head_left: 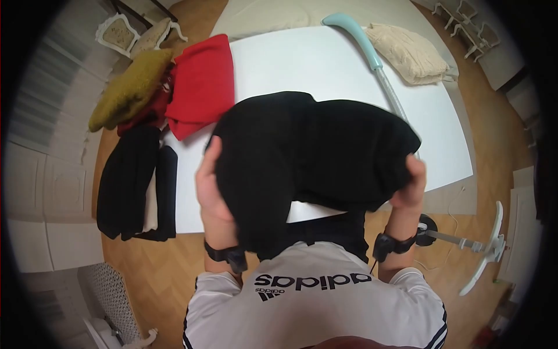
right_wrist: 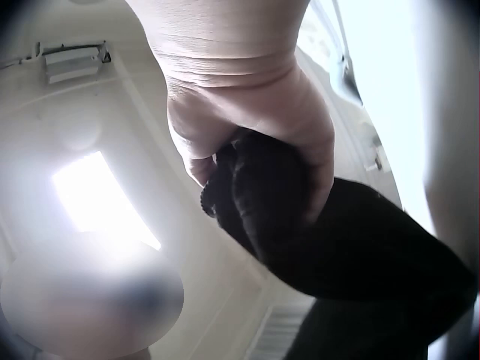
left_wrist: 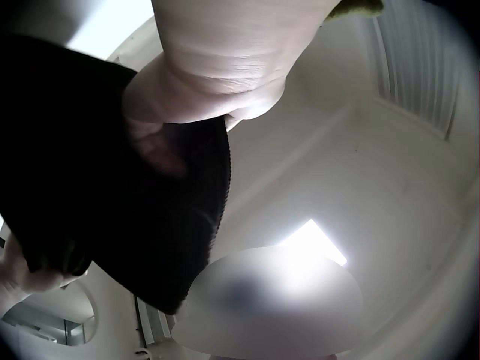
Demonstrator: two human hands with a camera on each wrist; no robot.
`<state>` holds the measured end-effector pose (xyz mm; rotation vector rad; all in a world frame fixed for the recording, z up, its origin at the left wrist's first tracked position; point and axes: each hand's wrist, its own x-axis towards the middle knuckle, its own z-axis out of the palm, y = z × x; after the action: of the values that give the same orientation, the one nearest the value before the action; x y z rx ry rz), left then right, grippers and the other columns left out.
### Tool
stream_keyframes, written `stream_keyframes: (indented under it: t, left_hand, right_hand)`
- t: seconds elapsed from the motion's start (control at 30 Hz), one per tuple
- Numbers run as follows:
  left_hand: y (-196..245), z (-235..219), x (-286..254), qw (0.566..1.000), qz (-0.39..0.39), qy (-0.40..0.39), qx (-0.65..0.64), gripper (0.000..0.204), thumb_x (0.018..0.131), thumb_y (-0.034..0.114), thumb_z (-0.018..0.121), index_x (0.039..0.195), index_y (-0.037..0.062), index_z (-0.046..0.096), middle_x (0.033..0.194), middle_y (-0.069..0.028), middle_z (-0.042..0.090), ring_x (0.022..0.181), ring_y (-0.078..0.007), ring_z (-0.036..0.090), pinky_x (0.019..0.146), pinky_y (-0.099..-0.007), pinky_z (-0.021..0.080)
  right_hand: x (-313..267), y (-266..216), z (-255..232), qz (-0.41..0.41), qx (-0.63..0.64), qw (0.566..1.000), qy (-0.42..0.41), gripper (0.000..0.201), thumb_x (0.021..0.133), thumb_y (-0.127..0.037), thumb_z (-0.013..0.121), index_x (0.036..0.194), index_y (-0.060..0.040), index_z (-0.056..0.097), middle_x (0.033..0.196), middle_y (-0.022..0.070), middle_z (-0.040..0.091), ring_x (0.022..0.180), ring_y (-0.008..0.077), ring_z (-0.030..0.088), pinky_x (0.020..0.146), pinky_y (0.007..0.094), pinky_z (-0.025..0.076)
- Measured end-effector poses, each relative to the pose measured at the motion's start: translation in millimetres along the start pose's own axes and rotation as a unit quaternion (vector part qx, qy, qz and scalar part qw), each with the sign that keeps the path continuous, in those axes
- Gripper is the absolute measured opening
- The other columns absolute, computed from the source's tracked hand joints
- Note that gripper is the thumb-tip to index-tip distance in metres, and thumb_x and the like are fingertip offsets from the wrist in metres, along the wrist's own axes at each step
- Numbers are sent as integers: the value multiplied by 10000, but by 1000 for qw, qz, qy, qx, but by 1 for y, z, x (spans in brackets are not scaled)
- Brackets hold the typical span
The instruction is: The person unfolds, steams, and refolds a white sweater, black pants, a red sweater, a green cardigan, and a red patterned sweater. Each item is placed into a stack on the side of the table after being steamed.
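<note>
A bulky folded black garment (head_left: 349, 151) is held up between both hands over the near part of the white table. At its left side the left hand (head_left: 210, 186) grips it, the thumb along the near edge. In the left wrist view the left hand's fingers (left_wrist: 161, 150) reach onto the dark cloth, which has a stitched edge. The right hand (head_left: 411, 186) grips the garment's right end. In the right wrist view the right hand (right_wrist: 255, 127) curls round a bunched fold, with a ribbed edge showing beside the thumb.
On the white table (head_left: 279, 64) lie a red folded garment (head_left: 203, 81), an olive fuzzy one (head_left: 133, 87), and dark folded clothes (head_left: 128, 186) at the left edge. A light blue curved handle on a pole (head_left: 354, 38) and a cream knit (head_left: 407, 52) lie at the back right. A stand (head_left: 488, 250) is at right.
</note>
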<state>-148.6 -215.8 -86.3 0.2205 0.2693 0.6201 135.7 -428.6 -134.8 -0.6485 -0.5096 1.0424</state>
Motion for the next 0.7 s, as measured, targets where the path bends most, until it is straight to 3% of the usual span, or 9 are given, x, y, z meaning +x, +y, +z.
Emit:
stream_keyframes:
  t: [0.17, 0.23, 0.3, 0.4, 0.43, 0.5, 0.57, 0.63, 0.7]
  left_hand:
    - [46, -63, -16, 989, -11, 135, 56, 340, 1004, 203, 589, 1265, -5, 657, 1188, -156, 735, 1043, -298, 726, 962, -403, 568]
    - [53, -104, -22, 953, 34, 234, 186, 301, 975, 134, 630, 1241, -7, 650, 1148, -167, 728, 1028, -278, 721, 951, -385, 569]
    - [44, -101, -32, 942, 80, 223, 239, 341, 953, 57, 651, 1280, -27, 603, 1143, -174, 712, 1054, -258, 700, 972, -369, 552]
    - [28, -101, -39, 744, 265, 330, 516, 467, 953, 39, 663, 1394, -15, 519, 1333, -200, 621, 1180, -286, 636, 1071, -410, 474]
    - [20, -100, -39, 744, 266, 331, 515, 467, 953, 39, 663, 1394, -15, 519, 1333, -200, 621, 1180, -286, 636, 1071, -410, 474]
    - [0, -82, -37, 359, 405, 236, 807, 520, 940, 76, 682, 1429, 7, 520, 1418, -229, 563, 1301, -368, 556, 1145, -457, 390]
    - [-12, -66, -42, 259, 289, 164, 907, 504, 964, 229, 689, 1436, 98, 573, 1518, -169, 517, 1434, -390, 440, 1215, -543, 265]
    - [-5, -66, -55, 310, 136, 85, 937, 521, 969, 308, 690, 1456, 159, 580, 1558, -118, 496, 1462, -361, 421, 1230, -573, 218]
    - [0, -76, -62, 319, 91, 77, 940, 539, 966, 344, 692, 1468, 184, 583, 1589, -106, 467, 1477, -346, 407, 1240, -572, 199]
  right_hand:
    - [20, -22, -28, 24, -17, 980, 198, 572, 1065, -412, 537, 1460, 2, 529, 1351, 132, 671, 1222, 266, 649, 1052, 403, 515]
    - [22, -15, -27, -13, -408, 827, 386, 555, 1048, -353, 618, 1457, 12, 528, 1368, 152, 646, 1200, 230, 641, 1018, 329, 502]
    - [21, 1, -37, -85, -513, 802, 295, 642, 979, -300, 731, 1483, 19, 494, 1387, 195, 620, 1208, 252, 629, 1027, 330, 487]
    - [19, 20, -19, -129, -723, 640, 227, 651, 965, -280, 729, 1472, 45, 482, 1365, 298, 589, 1236, 434, 598, 1084, 452, 457]
    - [22, 28, -16, -129, -723, 640, 226, 651, 965, -280, 729, 1472, 45, 482, 1365, 298, 589, 1236, 434, 598, 1084, 452, 457]
    - [26, 43, -15, -163, -764, 578, 236, 668, 965, -298, 725, 1471, 58, 472, 1343, 300, 597, 1229, 451, 595, 1081, 458, 455]
    - [27, 40, -13, -167, -773, 568, 230, 638, 972, -306, 716, 1440, 69, 499, 1303, 298, 620, 1229, 446, 598, 1081, 467, 451]
    - [29, 18, -13, -138, -779, 565, 234, 572, 968, -295, 720, 1382, 67, 561, 1278, 295, 635, 1214, 428, 614, 1061, 458, 467]
    - [52, -10, -14, -225, -769, 566, 196, 479, 965, -268, 719, 1315, 47, 627, 1256, 274, 662, 1187, 407, 638, 1028, 436, 496]
